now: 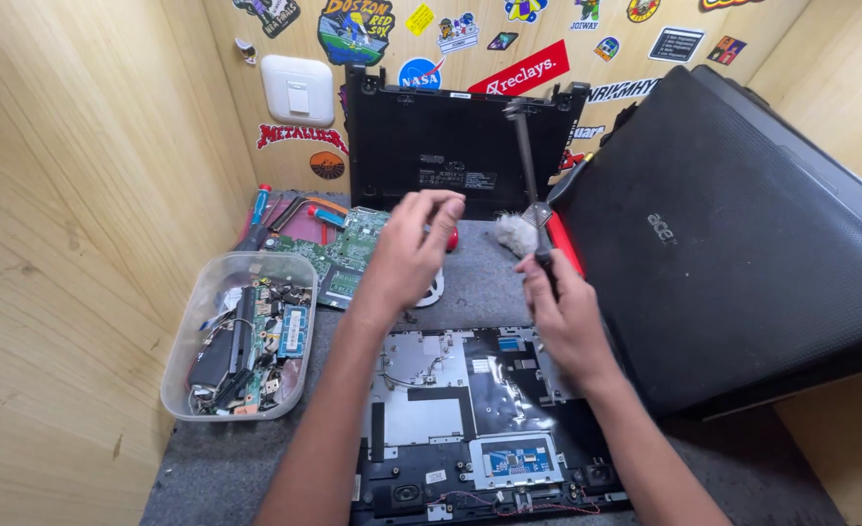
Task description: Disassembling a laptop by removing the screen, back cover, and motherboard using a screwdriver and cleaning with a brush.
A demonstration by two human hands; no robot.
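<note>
A: We count two hands: the left hand (413, 248) hovers half-curled and empty, the right hand (562, 312) is closed on a dark tool handle (546, 261).

B: Both are over the one opened laptop base (470, 419), near us. Far left we see one parts tub (241, 336) and one green circuit board (348, 248); one closed laptop (733, 244) crowds the right.

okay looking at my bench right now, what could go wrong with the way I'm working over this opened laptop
The right hand holds a long tool upright above the opened laptop base; a slip could gouge its exposed parts. The green circuit board lies bare among loose tools and could get scratched. The black laptop leans tilted and might slide.
</note>
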